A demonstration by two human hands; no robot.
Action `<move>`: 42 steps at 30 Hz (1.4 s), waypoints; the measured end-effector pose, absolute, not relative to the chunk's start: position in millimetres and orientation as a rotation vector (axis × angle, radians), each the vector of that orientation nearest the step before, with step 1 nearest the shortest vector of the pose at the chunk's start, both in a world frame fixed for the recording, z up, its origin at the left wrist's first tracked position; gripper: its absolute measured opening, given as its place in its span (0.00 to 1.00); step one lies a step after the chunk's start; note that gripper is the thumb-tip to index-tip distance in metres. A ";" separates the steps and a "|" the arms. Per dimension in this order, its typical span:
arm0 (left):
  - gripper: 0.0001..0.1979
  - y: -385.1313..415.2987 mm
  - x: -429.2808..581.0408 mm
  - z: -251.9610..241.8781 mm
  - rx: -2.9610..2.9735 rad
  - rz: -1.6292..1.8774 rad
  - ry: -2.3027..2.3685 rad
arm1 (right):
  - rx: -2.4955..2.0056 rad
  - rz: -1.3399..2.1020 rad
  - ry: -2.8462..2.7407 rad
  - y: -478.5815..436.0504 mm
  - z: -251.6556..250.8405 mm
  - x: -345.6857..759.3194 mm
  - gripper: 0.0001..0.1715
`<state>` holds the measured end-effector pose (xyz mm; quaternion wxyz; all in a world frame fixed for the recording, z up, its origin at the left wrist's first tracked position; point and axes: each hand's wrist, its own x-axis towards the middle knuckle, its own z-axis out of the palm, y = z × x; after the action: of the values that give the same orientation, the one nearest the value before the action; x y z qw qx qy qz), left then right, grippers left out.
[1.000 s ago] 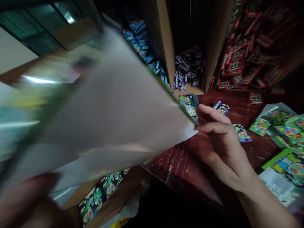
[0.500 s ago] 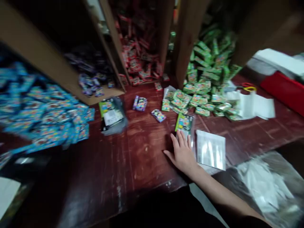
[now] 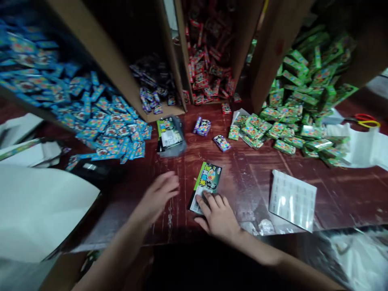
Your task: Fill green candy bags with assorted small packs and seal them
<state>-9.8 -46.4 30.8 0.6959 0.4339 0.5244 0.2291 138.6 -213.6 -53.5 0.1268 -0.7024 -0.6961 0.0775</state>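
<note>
My right hand (image 3: 218, 214) lies with spread fingers on the lower part of a flat printed packet (image 3: 209, 178) in black and green, covering its lower corner. My left hand (image 3: 160, 194) is in the air left of that packet, slightly blurred, fingers stretched out and holding nothing. Beyond the hands lie small purple candy-like packs (image 3: 203, 126), and one more pack (image 3: 222, 143) sits closer to the packet. A stack of similar black and green packets (image 3: 170, 135) in clear plastic rests farther back, left of the purple packs.
Cardboard boxes (image 3: 273, 52) line the back, with heaps of blue packs (image 3: 118, 125), red packs (image 3: 209, 76) and green packs (image 3: 281, 117). At right lie a silvery sheet of labels (image 3: 292, 200) and red-yellow scissors (image 3: 365, 120). White paper (image 3: 42, 210) is at left.
My right hand has slid the printed packet left and nearer to me, away from the label sheet. My left hand has come into view. The camera view has turned left.
</note>
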 end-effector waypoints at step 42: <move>0.14 -70.1 -9.6 19.8 1.644 0.219 0.722 | -1.740 0.674 -1.733 -128.9 38.2 215.8 0.20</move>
<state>-9.6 -70.1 19.8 0.6181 0.7145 0.3137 0.0952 215.8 -128.9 38.2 0.2932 -0.6534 -0.6505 0.2529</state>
